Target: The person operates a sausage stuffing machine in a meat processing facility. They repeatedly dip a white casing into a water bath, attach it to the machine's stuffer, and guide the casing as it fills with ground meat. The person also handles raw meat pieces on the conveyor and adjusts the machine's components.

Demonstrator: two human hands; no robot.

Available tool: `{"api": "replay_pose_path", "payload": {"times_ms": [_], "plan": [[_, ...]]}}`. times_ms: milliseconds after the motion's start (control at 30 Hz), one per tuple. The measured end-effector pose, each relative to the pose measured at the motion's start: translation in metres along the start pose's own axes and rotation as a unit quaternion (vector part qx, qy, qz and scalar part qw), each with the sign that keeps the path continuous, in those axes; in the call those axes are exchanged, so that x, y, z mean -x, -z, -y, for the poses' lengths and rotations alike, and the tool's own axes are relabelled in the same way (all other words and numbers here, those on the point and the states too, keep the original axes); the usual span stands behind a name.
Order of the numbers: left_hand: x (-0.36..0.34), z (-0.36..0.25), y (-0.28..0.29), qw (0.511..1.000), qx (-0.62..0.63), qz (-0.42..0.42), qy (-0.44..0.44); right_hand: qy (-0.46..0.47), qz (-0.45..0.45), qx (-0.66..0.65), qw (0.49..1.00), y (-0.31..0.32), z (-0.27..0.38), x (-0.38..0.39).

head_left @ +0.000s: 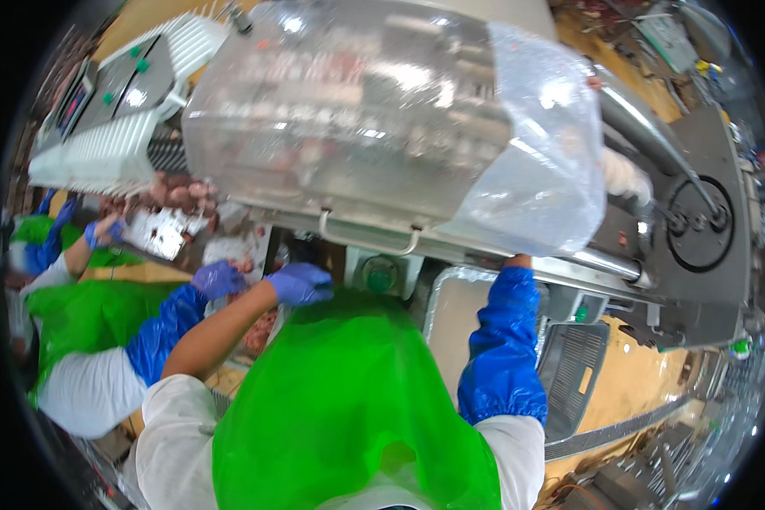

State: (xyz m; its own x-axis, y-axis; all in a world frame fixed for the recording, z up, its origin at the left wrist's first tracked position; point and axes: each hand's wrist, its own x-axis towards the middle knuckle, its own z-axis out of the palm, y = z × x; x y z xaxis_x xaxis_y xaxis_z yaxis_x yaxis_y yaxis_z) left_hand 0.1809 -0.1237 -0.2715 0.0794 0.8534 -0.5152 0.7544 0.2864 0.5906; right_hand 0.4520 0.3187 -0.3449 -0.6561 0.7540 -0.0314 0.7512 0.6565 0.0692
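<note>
My left hand (pixel 300 283), in a purple glove, hovers in front of my green apron (pixel 357 382), below the machine's metal handle (pixel 370 246). Its fingers look curled together, and nothing shows in them. A round green button (pixel 380 274) lies just right of it. My right arm, in a blue sleeve cover (pixel 506 340), reaches up to the machine's front edge. Only the wrist of my right hand (pixel 519 261) shows; the rest is hidden behind a cloudy plastic sheet (pixel 540 153). That sheet drapes over the right end of a large clear cover (pixel 340 110), under which blurred metal parts show.
At left, a co-worker's purple-gloved hand (pixel 218 279) is beside pieces of meat. Reddish meat (pixel 174 194) lies near a white slatted conveyor (pixel 102 161). A foil-edged tray (pixel 450 310) and grey crate (pixel 574 374) stand below the machine. Its metal plate (pixel 710 212) rises at right.
</note>
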Motion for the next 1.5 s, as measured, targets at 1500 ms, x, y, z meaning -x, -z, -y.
{"api": "replay_pose_path", "payload": {"times_ms": [1500], "plan": [[0.049,-0.002,-0.068,0.994,0.101,0.018,0.035,0.075,0.186,-0.105,0.974,0.038,0.011,0.041]]}}
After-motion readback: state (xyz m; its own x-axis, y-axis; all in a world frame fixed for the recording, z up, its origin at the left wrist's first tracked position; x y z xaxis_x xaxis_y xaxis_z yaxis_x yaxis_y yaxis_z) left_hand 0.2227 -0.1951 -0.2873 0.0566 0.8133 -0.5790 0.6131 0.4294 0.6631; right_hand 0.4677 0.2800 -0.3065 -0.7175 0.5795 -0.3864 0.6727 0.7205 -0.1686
